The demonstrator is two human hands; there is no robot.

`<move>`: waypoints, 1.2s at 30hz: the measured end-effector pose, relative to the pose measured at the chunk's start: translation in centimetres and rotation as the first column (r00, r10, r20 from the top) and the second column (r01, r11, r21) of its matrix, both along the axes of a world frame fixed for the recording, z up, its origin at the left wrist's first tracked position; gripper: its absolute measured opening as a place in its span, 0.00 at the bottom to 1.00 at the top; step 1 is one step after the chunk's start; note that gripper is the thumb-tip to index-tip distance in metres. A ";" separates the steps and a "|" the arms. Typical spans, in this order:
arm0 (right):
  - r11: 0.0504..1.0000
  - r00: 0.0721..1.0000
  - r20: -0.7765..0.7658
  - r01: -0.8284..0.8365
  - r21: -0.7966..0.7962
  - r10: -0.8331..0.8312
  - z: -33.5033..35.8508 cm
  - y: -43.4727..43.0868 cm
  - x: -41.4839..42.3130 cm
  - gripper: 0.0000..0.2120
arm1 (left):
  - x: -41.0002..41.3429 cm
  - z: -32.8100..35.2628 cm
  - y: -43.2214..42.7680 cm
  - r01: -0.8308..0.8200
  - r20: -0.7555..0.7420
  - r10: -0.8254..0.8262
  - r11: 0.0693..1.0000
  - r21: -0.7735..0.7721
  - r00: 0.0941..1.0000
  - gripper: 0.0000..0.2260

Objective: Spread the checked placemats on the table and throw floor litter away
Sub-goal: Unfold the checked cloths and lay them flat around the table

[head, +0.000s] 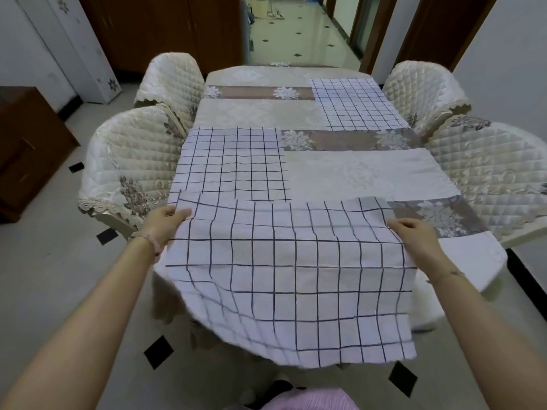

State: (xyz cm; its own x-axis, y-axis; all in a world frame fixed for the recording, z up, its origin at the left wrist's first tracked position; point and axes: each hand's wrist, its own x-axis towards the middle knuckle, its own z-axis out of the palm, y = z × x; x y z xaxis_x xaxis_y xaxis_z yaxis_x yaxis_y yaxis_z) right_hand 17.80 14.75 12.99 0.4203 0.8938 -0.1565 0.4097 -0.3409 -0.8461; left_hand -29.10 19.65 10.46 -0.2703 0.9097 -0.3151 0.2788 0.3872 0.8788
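A white placemat with dark checks [290, 279] hangs in the air over the near end of the table [370, 173], its near edge drooping below the table's rim. My left hand [165, 221] pinches its left edge, and my right hand [414, 235] grips its right edge. A second checked placemat [233, 164] lies flat on the table's left side, its near edge under the held one. A third placemat [358, 103] lies flat at the far right. No litter shows on the floor in view.
Four quilted cream chairs flank the table: two on the left [130, 164] [171, 81] and two on the right [488, 173] [420, 87]. A brown cabinet [26, 149] stands at the left. The tiled floor [59, 261] runs into a hallway beyond the table.
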 end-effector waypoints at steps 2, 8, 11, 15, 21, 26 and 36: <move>1.000 1.000 0.007 0.019 -0.020 -0.019 -1.0 0.5 0.1 0.13 | -0.3 -1.4 0.8 0.028 -0.020 -0.029 0.998 -0.055 0.999 0.32; 0.982 0.985 -0.026 0.167 -0.094 -0.170 -4.6 -1.3 0.7 0.16 | 1.5 -3.2 -2.6 0.037 0.267 0.035 0.965 -0.260 0.963 0.09; 0.960 0.971 -0.108 0.190 -0.205 -0.215 -5.1 -3.1 1.3 0.19 | 1.1 -5.4 -5.1 0.073 0.260 0.008 0.951 -0.302 0.966 0.13; 0.931 0.907 -0.317 0.172 -0.321 -0.277 -6.4 -6.4 2.3 0.21 | 2.1 -6.6 -6.9 0.052 0.168 -0.009 0.965 -0.255 0.986 0.13; 0.932 0.845 -0.439 0.168 -0.322 -0.304 -8.8 -13.2 1.4 0.16 | 3.8 -5.5 -7.8 0.034 0.032 -0.033 0.998 -0.043 0.999 0.05; 0.939 0.868 -0.406 0.170 -0.300 -0.287 -8.2 -18.0 0.6 0.03 | 5.6 -2.3 -8.8 0.108 -0.010 -0.107 0.991 0.078 0.994 0.06; 0.789 0.763 -0.297 0.613 0.051 -0.574 -3.2 -27.2 6.1 0.11 | 17.1 6.1 -10.8 0.396 -0.080 -0.394 0.848 0.353 0.916 0.08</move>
